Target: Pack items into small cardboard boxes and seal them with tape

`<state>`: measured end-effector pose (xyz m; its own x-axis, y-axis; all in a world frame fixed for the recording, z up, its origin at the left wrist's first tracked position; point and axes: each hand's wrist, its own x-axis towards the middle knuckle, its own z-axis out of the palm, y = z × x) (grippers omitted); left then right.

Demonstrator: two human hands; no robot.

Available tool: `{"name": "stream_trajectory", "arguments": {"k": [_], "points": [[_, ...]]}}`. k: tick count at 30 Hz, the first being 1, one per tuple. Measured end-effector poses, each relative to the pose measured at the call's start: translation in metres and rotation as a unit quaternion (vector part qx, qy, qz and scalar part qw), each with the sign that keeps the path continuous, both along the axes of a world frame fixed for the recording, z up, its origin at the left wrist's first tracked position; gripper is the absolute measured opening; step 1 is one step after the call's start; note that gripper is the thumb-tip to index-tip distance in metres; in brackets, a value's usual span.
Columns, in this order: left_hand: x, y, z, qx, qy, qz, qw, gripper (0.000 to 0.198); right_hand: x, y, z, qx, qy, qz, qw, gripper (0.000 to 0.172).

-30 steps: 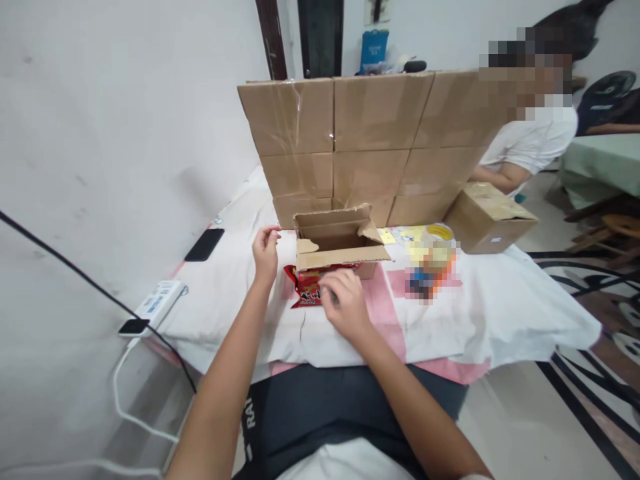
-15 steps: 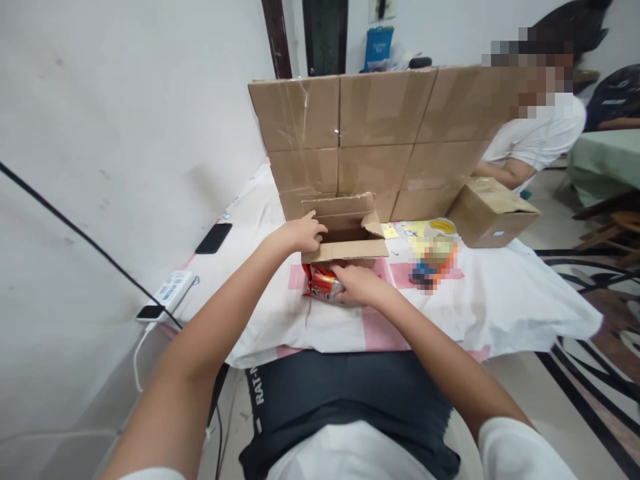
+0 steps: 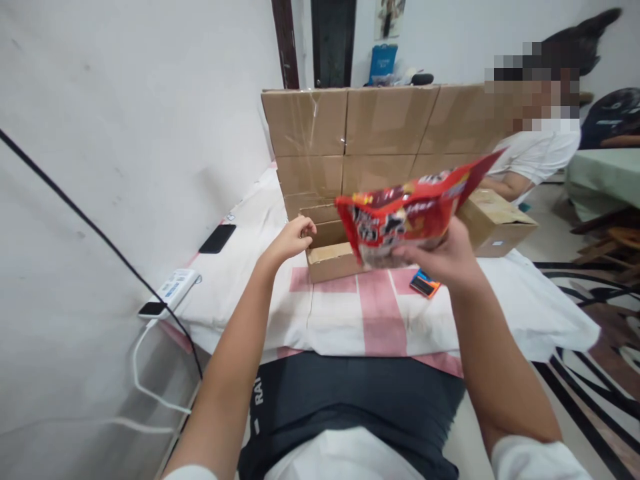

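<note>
My right hand (image 3: 447, 257) is closed around a red snack packet (image 3: 400, 223) and holds it tilted in the air over the table. The packet covers the right part of an open cardboard box (image 3: 333, 268), which stands on the cloth with its flaps up. At the box's left edge is my left hand (image 3: 291, 240), its fingers curled over the rim; that side of the box is hidden behind it. A small blue and orange pack (image 3: 425, 283) lies on the cloth below my right hand.
A wall of taped cardboard boxes (image 3: 310, 123) rises behind the open box. One more closed carton (image 3: 500, 227) stands at the right. A black phone (image 3: 217, 238) and a white power strip (image 3: 175, 287) lie at the left. A person in a white sleeve (image 3: 540, 160) sits beyond.
My right hand has lifted the red packet from the cloth in front of the box, up and to the right. My left hand stays at the box's left edge.
</note>
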<state>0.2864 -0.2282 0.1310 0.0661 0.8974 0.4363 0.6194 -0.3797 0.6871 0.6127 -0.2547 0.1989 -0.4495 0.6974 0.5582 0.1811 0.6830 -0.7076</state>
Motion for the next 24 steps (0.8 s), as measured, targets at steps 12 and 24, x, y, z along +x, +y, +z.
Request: {"name": "stream_trajectory", "arguments": {"k": [12,24], "points": [[0.01,-0.031,-0.031,0.078,-0.167,0.045,0.982,0.035,-0.091,0.082,-0.011,0.141,-0.511,0.047,0.846,0.043],[0.004,-0.047,-0.062,0.075,-0.215,0.069,0.971,0.044,-0.064,0.077,-0.011,-0.011,-0.284,0.044,0.958,0.039]]}}
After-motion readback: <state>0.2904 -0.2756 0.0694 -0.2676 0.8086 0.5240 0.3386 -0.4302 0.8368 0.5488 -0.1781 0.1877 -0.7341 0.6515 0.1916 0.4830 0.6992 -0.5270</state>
